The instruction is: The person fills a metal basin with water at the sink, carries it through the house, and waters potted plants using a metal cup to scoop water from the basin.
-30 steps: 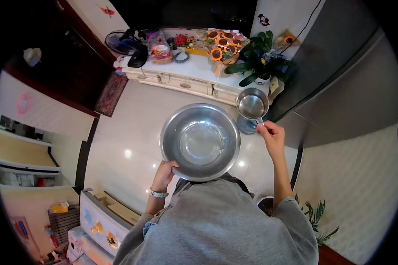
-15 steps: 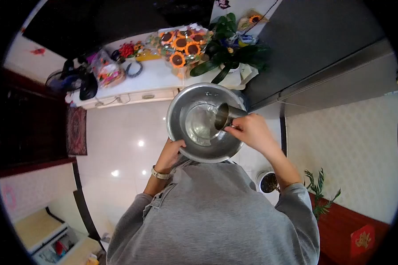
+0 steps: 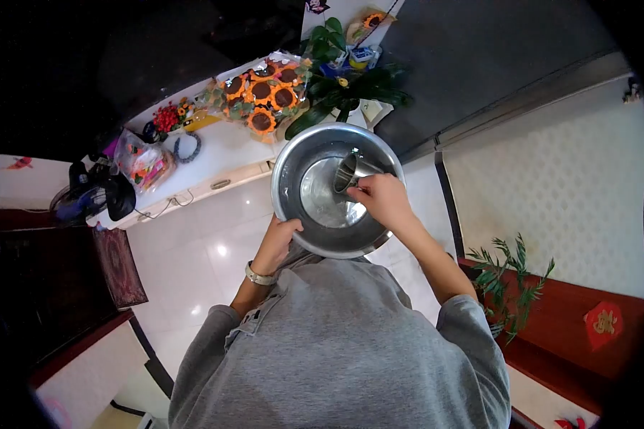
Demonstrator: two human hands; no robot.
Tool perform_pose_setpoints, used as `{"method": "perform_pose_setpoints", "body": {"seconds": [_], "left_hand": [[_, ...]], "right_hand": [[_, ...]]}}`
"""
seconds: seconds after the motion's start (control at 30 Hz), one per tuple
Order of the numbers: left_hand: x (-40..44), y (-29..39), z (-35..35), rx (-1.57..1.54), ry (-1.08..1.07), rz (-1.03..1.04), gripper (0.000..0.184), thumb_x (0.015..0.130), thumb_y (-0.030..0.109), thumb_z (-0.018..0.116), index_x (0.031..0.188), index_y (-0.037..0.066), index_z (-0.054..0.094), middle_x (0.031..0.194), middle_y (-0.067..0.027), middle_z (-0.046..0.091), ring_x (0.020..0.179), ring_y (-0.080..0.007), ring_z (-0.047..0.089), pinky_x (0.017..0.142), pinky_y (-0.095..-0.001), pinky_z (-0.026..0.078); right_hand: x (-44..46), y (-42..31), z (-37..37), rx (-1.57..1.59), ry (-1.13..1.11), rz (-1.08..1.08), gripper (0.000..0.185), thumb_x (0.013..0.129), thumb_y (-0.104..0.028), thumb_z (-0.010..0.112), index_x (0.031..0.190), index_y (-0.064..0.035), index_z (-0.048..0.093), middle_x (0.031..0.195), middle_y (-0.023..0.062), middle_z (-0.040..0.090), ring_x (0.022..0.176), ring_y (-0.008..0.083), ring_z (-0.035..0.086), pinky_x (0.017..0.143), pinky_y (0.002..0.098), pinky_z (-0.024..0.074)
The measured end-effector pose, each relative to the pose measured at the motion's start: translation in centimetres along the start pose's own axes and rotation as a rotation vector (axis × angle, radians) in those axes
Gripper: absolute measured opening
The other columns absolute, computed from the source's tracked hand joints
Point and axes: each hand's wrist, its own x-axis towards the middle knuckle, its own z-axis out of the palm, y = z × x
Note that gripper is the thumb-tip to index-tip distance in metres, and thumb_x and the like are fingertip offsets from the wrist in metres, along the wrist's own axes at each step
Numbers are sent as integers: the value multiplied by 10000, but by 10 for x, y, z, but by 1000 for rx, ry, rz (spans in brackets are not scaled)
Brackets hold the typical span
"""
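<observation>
A wide stainless steel basin is held in front of my body. Its bottom has a shiny, wet look, and I cannot tell how much water is in it. My left hand is closed on the basin's near left rim, with the thumb over the edge and the fingers hidden underneath. My right hand reaches over the right side and grips a metal cup, which is tilted inside the basin with its mouth facing left. Whether the cup touches the bottom is unclear.
Beyond the basin, a white cabinet carries wrapped sunflowers, a potted plant, a bagged item and a black fan. A dark grey surface stands at the right. A leafy plant is by the red-brown furniture.
The cup and my right hand have moved left, further over the basin's middle. My left hand keeps its hold on the rim. The whole view has turned, shifting the room around the basin.
</observation>
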Motion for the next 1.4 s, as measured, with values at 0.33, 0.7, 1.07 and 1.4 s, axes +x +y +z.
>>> {"method": "perform_pose_setpoints", "body": {"seconds": [0.33,0.7,1.07,1.4], "left_hand": [[9,7,-24,-3,-42,-41,439,613,-33,474,1048,6,428,897,-47,495,799,-138,464,672,-234,382],[22,20,-24,-6,1,-83,389,612,-9,473,997,36,441,793,-26,477,693,-112,448,557,-224,367],[69,51,6,11,170,-44,350,634,-37,459,983,-8,463,807,-47,492,701,-129,473,607,-250,386],[142,77,51,-150,232,-23,444,617,-55,474,1057,-41,419,967,-89,501,842,-189,496,721,-282,415]], "right_hand": [[-17,27,15,1028,66,231,259,780,-194,538,577,-33,533,482,-29,436,447,37,378,420,181,277],[-15,41,12,1112,131,223,268,809,-209,489,599,-44,513,503,-18,447,467,48,395,454,177,296],[70,90,-11,1230,138,130,250,778,-193,541,575,-50,521,473,-37,424,439,26,370,418,174,257],[168,154,-49,1229,17,56,237,768,-176,528,567,-51,508,513,-25,456,485,30,386,454,176,285]]}}
